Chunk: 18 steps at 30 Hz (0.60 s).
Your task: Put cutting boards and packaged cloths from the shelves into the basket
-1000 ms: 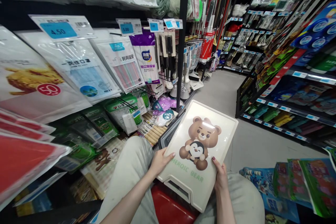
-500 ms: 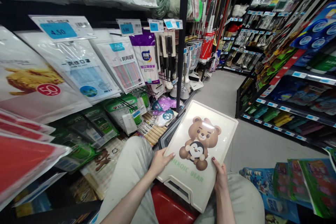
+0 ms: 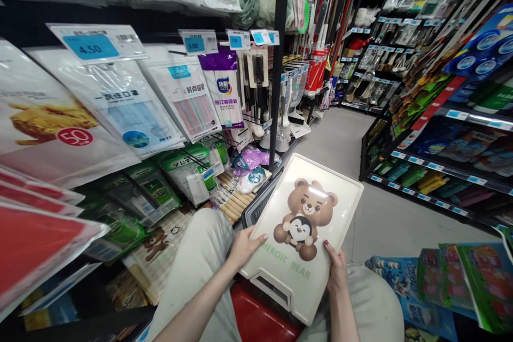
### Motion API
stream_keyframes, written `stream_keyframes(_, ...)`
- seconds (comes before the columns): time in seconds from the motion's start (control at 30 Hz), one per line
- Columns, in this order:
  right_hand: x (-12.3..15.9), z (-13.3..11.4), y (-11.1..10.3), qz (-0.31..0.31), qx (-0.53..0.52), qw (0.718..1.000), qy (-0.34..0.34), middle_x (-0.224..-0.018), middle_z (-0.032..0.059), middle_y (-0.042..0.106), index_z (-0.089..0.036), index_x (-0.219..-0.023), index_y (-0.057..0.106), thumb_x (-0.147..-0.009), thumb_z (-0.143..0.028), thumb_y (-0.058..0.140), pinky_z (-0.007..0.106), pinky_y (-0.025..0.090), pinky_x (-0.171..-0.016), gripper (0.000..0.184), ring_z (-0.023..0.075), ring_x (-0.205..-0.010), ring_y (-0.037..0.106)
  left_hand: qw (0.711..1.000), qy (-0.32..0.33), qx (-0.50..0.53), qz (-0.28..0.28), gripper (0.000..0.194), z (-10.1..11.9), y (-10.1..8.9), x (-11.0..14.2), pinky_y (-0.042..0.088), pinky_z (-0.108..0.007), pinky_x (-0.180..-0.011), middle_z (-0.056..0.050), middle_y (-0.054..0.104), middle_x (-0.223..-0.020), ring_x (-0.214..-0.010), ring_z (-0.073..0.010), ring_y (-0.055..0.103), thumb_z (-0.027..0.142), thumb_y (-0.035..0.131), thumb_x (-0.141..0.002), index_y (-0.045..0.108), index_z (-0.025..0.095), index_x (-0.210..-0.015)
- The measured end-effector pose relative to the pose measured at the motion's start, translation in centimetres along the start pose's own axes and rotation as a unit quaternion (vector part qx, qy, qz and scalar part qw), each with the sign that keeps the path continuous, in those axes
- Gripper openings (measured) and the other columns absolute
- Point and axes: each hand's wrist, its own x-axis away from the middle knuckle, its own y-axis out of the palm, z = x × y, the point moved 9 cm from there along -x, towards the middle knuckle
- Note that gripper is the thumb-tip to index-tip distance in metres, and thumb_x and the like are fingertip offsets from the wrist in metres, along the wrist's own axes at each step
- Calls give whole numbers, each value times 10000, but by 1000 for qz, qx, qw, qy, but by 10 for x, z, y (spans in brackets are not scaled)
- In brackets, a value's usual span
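Note:
Held between both hands is a cream plastic board [image 3: 336, 192] with rounded corners, a raised rim and a handle slot at its near end. A brown bear hugging a penguin is printed on it, above green lettering "HEROIC BEAR". My left hand [image 3: 245, 248] grips the left edge, thumb on top and the other fingers hidden underneath. On the right edge, my right hand [image 3: 336, 267] does the same, its thumb tip resting on the face. The board tilts above my lap, between my knees. Its underside is hidden.
Hanging packs of masks [image 3: 136, 101] and straws [image 3: 196, 101] crowd the left rack. A dark basket [image 3: 256, 206] sits behind the board; a glossy red surface [image 3: 256, 312] shows between my legs. Bagged goods [image 3: 481, 278] hang at lower right. Grey floor [image 3: 336, 133] runs down the aisle.

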Motion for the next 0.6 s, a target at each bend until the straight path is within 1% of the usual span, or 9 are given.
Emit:
stream_keyframes(0.2,1,-1,-1,7,2,1000,3,-720,49,694,-145,-874,638,-539,-301,767,298,540,-615,391,237,-706,652,1000,0,-6,0,396,0,0,-1,433,-226,-592,-52,672,-769,-686,-183,576,459,589,-720,646,100,-875)
stream_keyframes(0.47,0,0,-1,9,9,1000,3,-732,48,697,-154,-827,642,-541,-312,761,331,539,-650,348,255,-727,650,1000,0,3,-5,388,1,1,-1,430,-221,-591,-47,676,-779,-695,-184,579,461,589,-720,644,108,-873)
stream_keyframes(0.6,1,-1,0,8,13,1000,-1,-742,62,697,-139,-863,648,-543,-315,758,324,541,-628,381,256,-718,650,1000,2,1,-1,387,1,0,-1,425,-219,-580,-46,674,-763,-684,-182,575,459,589,-720,647,105,-864)
